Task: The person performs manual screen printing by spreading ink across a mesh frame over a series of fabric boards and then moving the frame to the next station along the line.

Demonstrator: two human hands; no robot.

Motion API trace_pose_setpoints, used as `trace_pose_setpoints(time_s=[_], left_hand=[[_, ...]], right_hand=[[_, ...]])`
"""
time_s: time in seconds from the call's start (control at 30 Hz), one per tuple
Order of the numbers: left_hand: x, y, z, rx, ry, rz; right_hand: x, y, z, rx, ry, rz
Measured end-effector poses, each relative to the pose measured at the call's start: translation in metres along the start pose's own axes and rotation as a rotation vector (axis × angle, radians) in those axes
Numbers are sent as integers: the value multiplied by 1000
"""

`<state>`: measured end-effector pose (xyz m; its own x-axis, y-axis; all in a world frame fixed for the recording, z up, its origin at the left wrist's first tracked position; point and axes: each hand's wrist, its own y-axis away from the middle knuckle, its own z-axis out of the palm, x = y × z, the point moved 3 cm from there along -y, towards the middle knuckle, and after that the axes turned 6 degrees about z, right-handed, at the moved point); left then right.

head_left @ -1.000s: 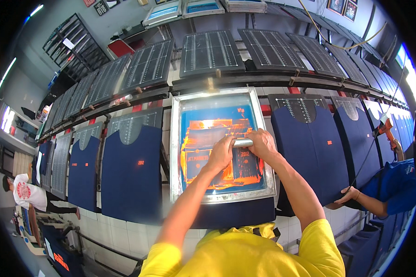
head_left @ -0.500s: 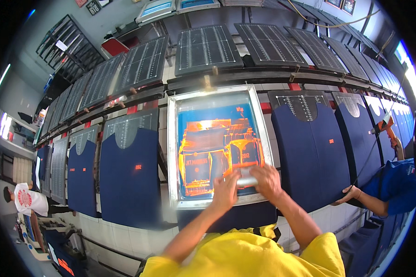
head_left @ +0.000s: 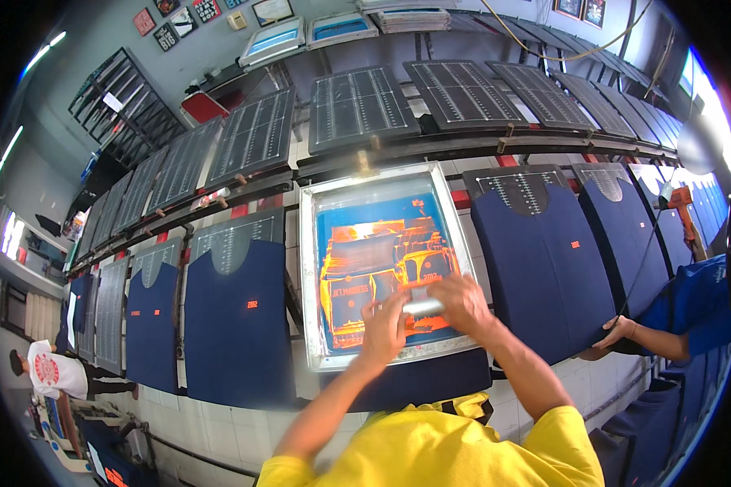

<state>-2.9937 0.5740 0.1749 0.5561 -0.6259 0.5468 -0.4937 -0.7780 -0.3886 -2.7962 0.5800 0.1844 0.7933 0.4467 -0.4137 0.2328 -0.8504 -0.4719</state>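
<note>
Head view shows both hands on a squeegee (head_left: 421, 307) lying across the lower part of a printing screen (head_left: 386, 264), a metal-framed mesh with blue coating and orange ink, laid flat over a navy garment (head_left: 430, 381) on the bench (head_left: 260, 422). Left hand (head_left: 384, 323) has its fingers closed over the left end of the squeegee; right hand (head_left: 460, 302) has its fingers curled over the right end, so only a short silvery section of the handle shows between them. Judged: the squeegee is light and stiff, best held with both hands spread along the handle as now; the ink looks wet and slippery, and the mesh is taut and easily damaged, so the frame is the place to grip the screen. Blade edge and its contact with the mesh are hidden under the hands. A second person's hand (head_left: 617, 331) rests on the neighbouring garment (head_left: 544, 260) at right; their body is cut off.
</note>
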Motion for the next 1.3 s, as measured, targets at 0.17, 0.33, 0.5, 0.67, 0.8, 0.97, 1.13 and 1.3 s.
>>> trace_pose_setpoints(time_s=[0.17, 0.33, 0.5, 0.67, 0.8, 0.97, 1.13, 1.3], left_hand=[[25, 70, 13, -87, -65, 6], [23, 94, 21, -152, -97, 78], [19, 99, 18, -165, -89, 123], [-1, 92, -1, -35, 36, 56], [-54, 100, -43, 246, 6, -127], [-113, 118, -85, 356, -189, -382], [-163, 134, -82, 235, 106, -666], [-169, 124, -71, 424, 509, -802]], right_hand=[[-33, 74, 13, -51, 67, 32], [-43, 106, 17, -240, 48, 76], [-55, 108, 13, -195, 51, 106], [-39, 112, 3, 50, -82, 257], [8, 111, 9, 219, -221, 494], [59, 102, 32, 297, -404, 652], [74, 85, 51, 309, -692, 700], [79, 92, 47, 355, -908, 732]])
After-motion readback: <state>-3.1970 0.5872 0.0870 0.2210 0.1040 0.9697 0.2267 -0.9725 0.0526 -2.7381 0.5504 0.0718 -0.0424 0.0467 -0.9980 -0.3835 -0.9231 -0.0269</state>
